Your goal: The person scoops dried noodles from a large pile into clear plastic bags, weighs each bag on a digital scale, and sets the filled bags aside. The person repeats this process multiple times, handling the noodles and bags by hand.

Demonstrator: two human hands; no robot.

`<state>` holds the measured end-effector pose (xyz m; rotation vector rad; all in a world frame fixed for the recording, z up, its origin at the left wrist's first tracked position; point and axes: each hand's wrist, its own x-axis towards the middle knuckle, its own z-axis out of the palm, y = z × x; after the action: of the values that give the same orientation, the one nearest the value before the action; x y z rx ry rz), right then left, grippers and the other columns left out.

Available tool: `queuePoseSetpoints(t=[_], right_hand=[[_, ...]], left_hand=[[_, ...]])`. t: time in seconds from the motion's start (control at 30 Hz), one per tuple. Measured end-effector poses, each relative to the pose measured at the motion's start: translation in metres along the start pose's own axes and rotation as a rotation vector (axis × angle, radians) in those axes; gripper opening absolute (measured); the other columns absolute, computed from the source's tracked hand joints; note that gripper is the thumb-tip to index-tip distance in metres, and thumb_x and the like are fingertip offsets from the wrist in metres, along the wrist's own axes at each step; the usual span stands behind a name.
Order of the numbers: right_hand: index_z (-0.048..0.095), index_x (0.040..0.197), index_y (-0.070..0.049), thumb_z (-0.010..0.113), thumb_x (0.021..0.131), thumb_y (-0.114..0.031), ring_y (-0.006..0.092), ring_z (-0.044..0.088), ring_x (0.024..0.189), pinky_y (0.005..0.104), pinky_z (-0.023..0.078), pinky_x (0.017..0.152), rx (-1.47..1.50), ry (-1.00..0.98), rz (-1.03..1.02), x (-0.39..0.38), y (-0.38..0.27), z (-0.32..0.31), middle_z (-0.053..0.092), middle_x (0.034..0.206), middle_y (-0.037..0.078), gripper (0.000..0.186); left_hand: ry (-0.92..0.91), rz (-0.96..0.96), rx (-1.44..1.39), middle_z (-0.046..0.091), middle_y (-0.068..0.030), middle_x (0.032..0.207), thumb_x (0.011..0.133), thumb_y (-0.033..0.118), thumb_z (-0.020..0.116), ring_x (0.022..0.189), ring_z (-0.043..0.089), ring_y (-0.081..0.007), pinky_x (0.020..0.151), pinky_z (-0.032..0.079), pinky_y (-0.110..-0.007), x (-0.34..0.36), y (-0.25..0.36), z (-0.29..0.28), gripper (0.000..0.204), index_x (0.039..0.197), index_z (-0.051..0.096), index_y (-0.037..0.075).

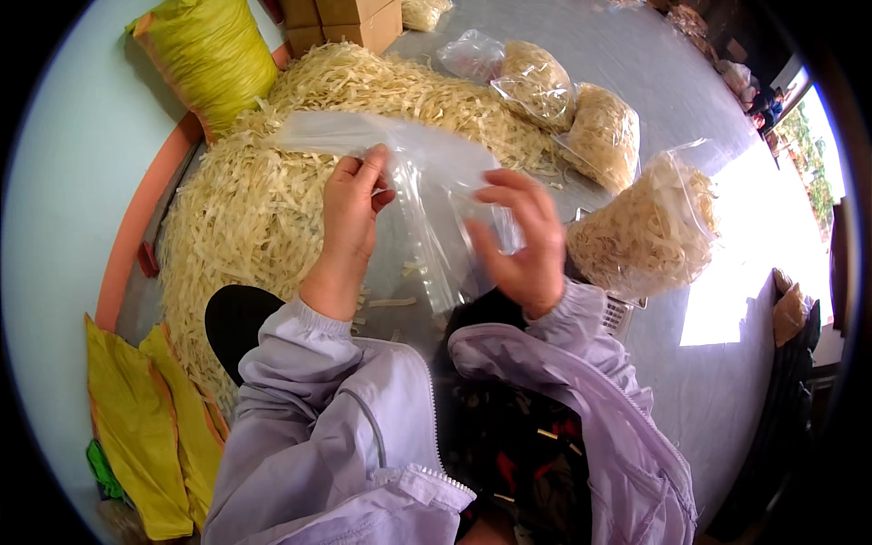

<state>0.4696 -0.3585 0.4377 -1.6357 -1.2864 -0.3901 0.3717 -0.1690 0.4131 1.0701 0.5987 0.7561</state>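
My left hand [352, 213] pinches the edge of a clear plastic bag [436, 168] between thumb and fingers. The bag hangs flat and unfilled in front of me, with its long folded side running down toward my lap. Close to its right side, my right hand [525, 238] has its thumb and fingers apart, slightly blurred, and I see nothing gripped in it. Beyond and to the left of the bag spreads a big heap of pale yellow, flat dried strips [245, 227].
A filled clear bag of strips [645, 227] stands on a scale-like metal base [618, 313] at my right. Two more filled bags [536, 86] [601, 136] lie beyond. A bulging yellow sack [209, 64], cardboard boxes [350, 23] and flat yellow sacks [136, 427] line the left.
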Motion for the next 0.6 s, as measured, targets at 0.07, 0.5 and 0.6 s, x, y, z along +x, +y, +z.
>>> queuePoseSetpoints(t=[0.07,0.5,0.6], right_hand=[[0.062,0.093,-0.005,0.075,0.066,-0.025,0.0312,0.055,0.096,0.0404,0.041,0.086,-0.149,-0.144,-0.020,0.014,-0.014,0.017,0.058,0.107,0.012,0.036],[0.063,0.093,0.002,0.062,0.087,-0.016,0.0081,0.056,0.071,0.0229,0.047,0.068,0.993,-0.524,0.818,-0.005,0.040,0.072,0.062,0.077,0.002,0.019],[0.064,0.091,0.001,0.062,0.086,-0.014,0.0083,0.056,0.070,0.0223,0.046,0.067,0.959,-0.510,0.864,-0.005,0.041,0.073,0.062,0.077,0.002,0.017]], left_hand=[[0.039,0.072,0.028,0.052,0.0037,0.071,0.085,0.026,0.065,0.063,0.048,-0.0044,0.057,0.046,-0.021,-0.010,0.004,0.013,0.019,0.082,0.057,0.010],[-0.241,-0.204,-0.004,0.051,0.0053,0.072,0.087,0.024,0.063,0.063,0.048,-0.0027,0.055,0.051,-0.020,0.007,-0.014,-0.036,0.017,0.092,0.059,0.009],[-0.243,-0.313,0.005,0.051,0.0057,0.073,0.085,0.026,0.064,0.065,0.049,-0.0034,0.059,0.051,-0.022,0.011,-0.017,-0.045,0.019,0.095,0.059,0.010]])
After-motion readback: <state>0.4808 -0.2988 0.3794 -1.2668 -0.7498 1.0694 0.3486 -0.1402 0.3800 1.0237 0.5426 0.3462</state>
